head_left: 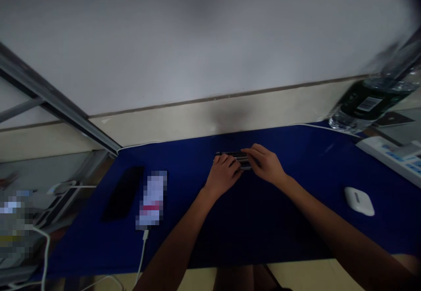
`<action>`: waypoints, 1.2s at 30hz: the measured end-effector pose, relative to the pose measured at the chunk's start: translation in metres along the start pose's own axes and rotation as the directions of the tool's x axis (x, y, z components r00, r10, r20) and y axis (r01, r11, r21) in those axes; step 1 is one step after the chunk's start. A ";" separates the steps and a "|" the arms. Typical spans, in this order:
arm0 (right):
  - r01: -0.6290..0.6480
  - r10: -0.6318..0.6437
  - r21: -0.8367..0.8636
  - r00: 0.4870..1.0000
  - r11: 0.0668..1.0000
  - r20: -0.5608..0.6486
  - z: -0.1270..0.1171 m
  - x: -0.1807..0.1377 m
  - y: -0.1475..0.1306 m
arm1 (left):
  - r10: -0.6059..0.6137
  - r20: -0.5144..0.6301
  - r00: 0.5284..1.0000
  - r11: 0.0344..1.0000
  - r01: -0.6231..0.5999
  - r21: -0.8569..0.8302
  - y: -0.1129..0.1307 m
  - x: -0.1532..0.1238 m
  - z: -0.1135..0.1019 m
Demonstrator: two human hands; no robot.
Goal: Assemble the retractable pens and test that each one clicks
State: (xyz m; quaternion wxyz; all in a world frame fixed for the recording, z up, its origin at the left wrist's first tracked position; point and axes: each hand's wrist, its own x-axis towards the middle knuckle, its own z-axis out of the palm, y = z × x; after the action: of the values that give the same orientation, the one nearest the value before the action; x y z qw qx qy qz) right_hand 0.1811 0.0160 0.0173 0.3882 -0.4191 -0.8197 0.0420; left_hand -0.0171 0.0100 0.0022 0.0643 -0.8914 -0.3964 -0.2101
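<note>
Closest to us are our own bare left forearm (176, 238) and right forearm (332, 225), reaching in from the bottom of the view to the middle of a dark blue desk mat (305, 152). Our left hand (222, 176) and right hand (265, 164) meet over a bundle of slim dark rods (236, 158), which may be pens; at this size we cannot tell. The bundle lies crosswise, directly under and between both hands, on the far side of the mat. Both hands are partly curled, not spread flat, with their fingers draped over the bundle from either side, so we have hold of it with both.

Left of our left hand, well apart from it, lie a black smartphone (123, 193) and, just beside that, a second phone (151, 199) with a pixelated screen and a white charging cable (142, 251) running from its near end. Right of our right hand sits a white oval case (359, 201), and farther right, a white and blue power strip (388, 158) lies at the mat's edge. Beyond our right hand, a blurred plastic water bottle (371, 104) with a dark label tilts in the upper right of the view.
</note>
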 end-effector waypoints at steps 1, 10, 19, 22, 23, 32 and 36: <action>-0.002 0.002 -0.004 1.000 1.000 0.002 0.000 0.000 0.000 | -0.001 0.010 1.000 1.000 0.001 -0.003 0.000 0.000 -0.001; 0.023 -0.023 -0.030 1.000 0.999 0.017 -0.001 0.000 -0.002 | 0.036 0.068 0.997 0.999 -0.033 -0.037 -0.001 0.002 -0.011; 0.134 -0.122 -0.086 0.983 0.987 0.134 -0.007 0.006 -0.006 | 0.093 0.112 0.989 0.979 -0.111 0.171 -0.005 0.005 -0.011; 0.191 -0.160 -0.125 0.963 0.974 0.219 -0.006 0.007 -0.007 | 0.068 0.079 0.995 0.981 -0.081 0.176 -0.005 0.005 -0.019; 0.188 -0.152 -0.140 0.960 0.972 0.234 -0.006 0.007 -0.007 | 0.067 0.060 0.996 0.982 -0.076 0.171 -0.005 0.005 -0.022; 0.190 -0.146 -0.189 0.963 0.963 0.225 -0.007 0.007 -0.012 | 0.020 -0.102 0.995 0.968 0.007 0.253 -0.006 0.006 -0.029; 0.172 -0.148 -0.055 0.941 0.984 0.306 -0.013 0.006 -0.012 | 0.091 -0.075 0.993 0.954 -0.065 0.292 -0.005 0.008 -0.030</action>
State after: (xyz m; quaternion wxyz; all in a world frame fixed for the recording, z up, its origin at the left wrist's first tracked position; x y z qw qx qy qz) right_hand 0.1803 0.0096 0.0347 0.2441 -0.3552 -0.9015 0.0403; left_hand -0.0256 0.0098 0.0323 0.2195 -0.8773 -0.3841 -0.1860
